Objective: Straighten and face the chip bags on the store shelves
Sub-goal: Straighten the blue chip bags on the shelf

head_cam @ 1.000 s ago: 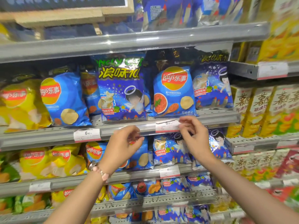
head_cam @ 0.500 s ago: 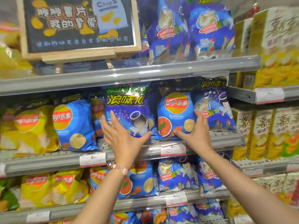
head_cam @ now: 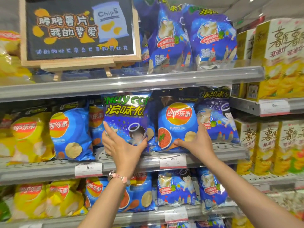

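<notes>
Two chip bags held at mid-frame on the middle shelf.

The purple bag is cupped at its lower edge by the left hand, fingers spread wide up its left side, thumb under the right corner. The blue bag is pinched at its lower right by the right hand. Both bags are judged light, air-puffed, slick-filmed and crushable; the bottom seam or side edges are judged the best hold, with the middle left unsqueezed.
</notes>
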